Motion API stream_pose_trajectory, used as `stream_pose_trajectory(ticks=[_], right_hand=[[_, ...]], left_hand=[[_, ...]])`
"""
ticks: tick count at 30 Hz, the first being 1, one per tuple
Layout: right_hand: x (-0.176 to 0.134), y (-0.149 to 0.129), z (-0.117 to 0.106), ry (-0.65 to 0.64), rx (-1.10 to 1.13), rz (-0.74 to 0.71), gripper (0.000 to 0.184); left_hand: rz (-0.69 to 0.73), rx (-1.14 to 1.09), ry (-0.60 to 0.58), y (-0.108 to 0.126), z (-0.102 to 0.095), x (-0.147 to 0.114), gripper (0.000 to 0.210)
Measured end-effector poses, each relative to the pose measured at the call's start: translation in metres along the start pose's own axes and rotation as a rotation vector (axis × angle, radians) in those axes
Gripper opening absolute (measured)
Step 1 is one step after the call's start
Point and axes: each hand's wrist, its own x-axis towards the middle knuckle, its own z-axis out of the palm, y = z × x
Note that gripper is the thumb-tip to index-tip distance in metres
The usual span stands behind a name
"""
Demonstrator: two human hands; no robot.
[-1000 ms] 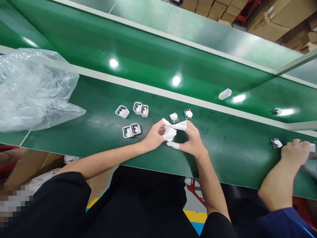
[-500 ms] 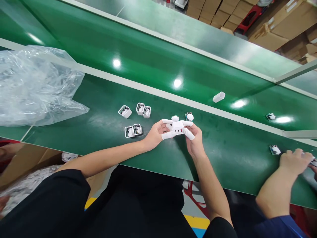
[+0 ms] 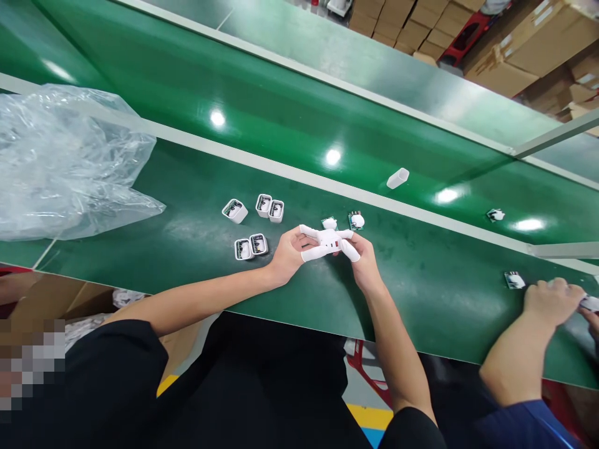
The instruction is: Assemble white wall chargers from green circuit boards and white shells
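Note:
Between my hands is a white USB charger (image 3: 331, 243), its port face with a red port turned towards me. My left hand (image 3: 291, 252) pinches it from the left with white-covered fingertips. From the right, the covered fingers of my right hand (image 3: 362, 254) close on its other side. Just beyond lie two circuit boards with white blobs, one (image 3: 329, 223) partly hidden behind the charger and one (image 3: 356, 221) to its right. Left of my hands, several open white housings with boards inside stand on the green worktop, among them a single one (image 3: 234, 211) and a pair (image 3: 251, 247).
A clear plastic bag (image 3: 70, 162) covers the left end. Past a pale rail, the green belt (image 3: 281, 134) carries an empty white housing (image 3: 397, 178) and a circuit board (image 3: 496, 215). At right, a co-worker's hand (image 3: 555, 302) works near another board (image 3: 515, 280).
The empty housing and the board on the belt have moved left. My hands still grip the charger, which has turned slightly, and my fingers cover more of it.

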Motion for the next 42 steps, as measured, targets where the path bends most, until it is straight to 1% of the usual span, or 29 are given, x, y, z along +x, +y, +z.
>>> stream_pose_trajectory(ticks=[3,5,7,8,9,11,12,14,15,17,19,21,23,25,26,28,30,32,34,36,38,42], right_hand=[[0.0,0.001,0.0,-0.005,0.004,0.008,0.049],[0.0,0.003,0.0,-0.025,0.013,0.002,0.045],[0.0,0.003,-0.001,-0.023,0.005,-0.048,0.04],[-0.001,0.003,-0.002,-0.008,-0.017,-0.098,0.037],[-0.001,0.002,-0.004,0.007,-0.061,-0.166,0.033],[-0.004,-0.001,-0.007,0.023,-0.216,-0.349,0.027],[-0.006,-0.002,-0.008,0.022,-0.314,-0.458,0.029],[-0.009,-0.003,-0.009,0.012,-0.507,-0.687,0.046],[-0.009,-0.003,-0.009,0.013,-0.585,-0.796,0.055],[-0.009,0.001,-0.007,0.033,-0.696,-0.969,0.061],[-0.007,0.008,-0.004,0.046,-0.758,-1.058,0.056],[-0.003,0.016,0.0,0.033,-0.795,-1.069,0.045],[-0.001,0.022,0.003,0.012,-0.82,-1.061,0.033],[0.001,0.025,0.004,0.0,-0.826,-1.064,0.026],[0.001,0.025,0.005,-0.005,-0.819,-1.073,0.027],[0.001,0.023,0.003,0.0,-0.788,-1.083,0.036],[0.0,0.018,-0.002,0.052,-0.746,-1.08,0.047],[0.0,0.014,-0.009,0.137,-0.706,-1.077,0.051],[0.001,0.01,-0.014,0.207,-0.683,-1.083,0.048],[0.002,0.009,-0.017,0.243,-0.671,-1.093,0.044],[0.003,0.01,-0.018,0.252,-0.665,-1.104,0.042],[0.003,0.013,-0.019,0.261,-0.659,-1.104,0.039]], left_hand=[[-0.018,-0.001,-0.024,-0.002,-0.001,-0.001,0.058],[-0.022,0.009,-0.034,-0.004,-0.002,0.0,0.057],[-0.016,0.018,-0.063,-0.005,-0.004,0.002,0.059],[-0.006,0.027,-0.091,-0.005,-0.004,0.003,0.06],[0.011,0.046,-0.126,-0.003,-0.005,0.005,0.059],[0.064,0.144,-0.205,0.005,-0.006,0.008,0.053],[0.1,0.229,-0.242,0.011,-0.006,0.009,0.048],[0.183,0.441,-0.302,0.022,-0.007,0.009,0.041],[0.223,0.542,-0.322,0.027,-0.007,0.008,0.041],[0.3,0.682,-0.328,0.032,-0.009,0.004,0.047],[0.382,0.76,-0.303,0.033,-0.013,0.0,0.049],[0.469,0.817,-0.282,0.031,-0.019,-0.003,0.044],[0.541,0.864,-0.285,0.029,-0.024,-0.003,0.038],[0.59,0.897,-0.284,0.029,-0.027,-0.003,0.032],[0.604,0.917,-0.283,0.029,-0.027,-0.003,0.03],[0.613,0.961,-0.283,0.03,-0.027,-0.004,0.025],[0.602,1.007,-0.301,0.029,-0.028,-0.007,0.022],[0.589,1.032,-0.301,0.027,-0.029,-0.011,0.019],[0.584,1.042,-0.26,0.025,-0.031,-0.017,0.02],[0.586,1.051,-0.196,0.022,-0.033,-0.022,0.025],[0.601,1.057,-0.152,0.02,-0.032,-0.025,0.028],[0.681,1.071,-0.127,0.019,-0.023,-0.026,0.028]])
